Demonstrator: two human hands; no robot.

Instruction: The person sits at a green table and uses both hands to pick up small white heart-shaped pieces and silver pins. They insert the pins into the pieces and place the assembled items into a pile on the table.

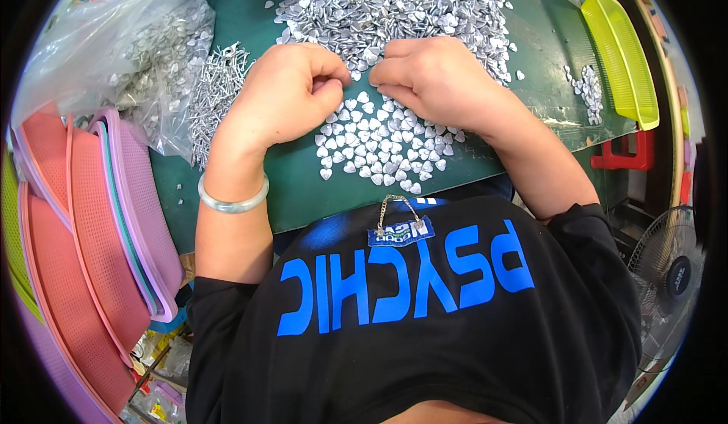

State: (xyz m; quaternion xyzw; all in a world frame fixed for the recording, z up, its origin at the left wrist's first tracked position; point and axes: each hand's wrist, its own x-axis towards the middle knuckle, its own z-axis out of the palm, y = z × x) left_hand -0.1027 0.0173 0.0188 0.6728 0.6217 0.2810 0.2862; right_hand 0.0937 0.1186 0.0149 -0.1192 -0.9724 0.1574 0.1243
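Note:
Small silver heart-shaped metal pieces (394,10) lie in a big heap at the far middle of the green table. A thinner spread of the same hearts (383,147) lies nearer to me, mostly in a single layer. My left hand (292,94) is at the left between heap and spread, its fingers curled and the thumb against them. Across from it, my right hand (440,79) reaches in at the heap's near edge with fingers bent together. What either hand pinches, if anything, is hidden by the fingers. A pale bangle (233,196) circles my left wrist.
At the left are a clear plastic bag (163,52) of metal pieces, a pile of thin silver pins (216,94) and stacked pink and purple baskets (140,212). A yellow-green basket (622,56) and a few loose hearts (588,94) sit right, with a fan (667,272) below.

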